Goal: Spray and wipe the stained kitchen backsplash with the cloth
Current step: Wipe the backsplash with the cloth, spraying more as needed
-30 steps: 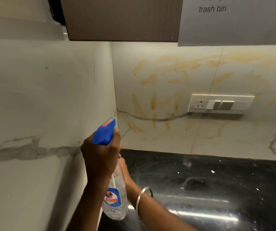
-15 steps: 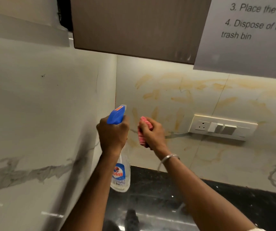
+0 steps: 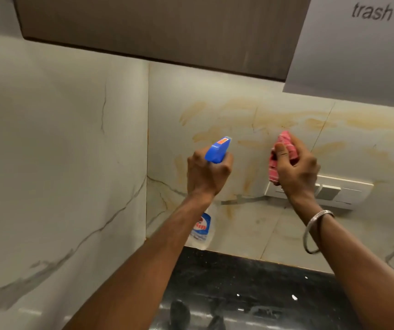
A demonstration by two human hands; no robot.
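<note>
Left hand wraps its fingers around the neck of the spray bottle, blue nozzle aimed at the orange-smeared backsplash. Right hand has its fingers closed on the bunched pink cloth, raised near the stains, just above the switch plate. Black worktop below.

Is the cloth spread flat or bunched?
Bunched: the pink cloth is wadded in the right hand, folds poking out above and below the fingers.
</note>
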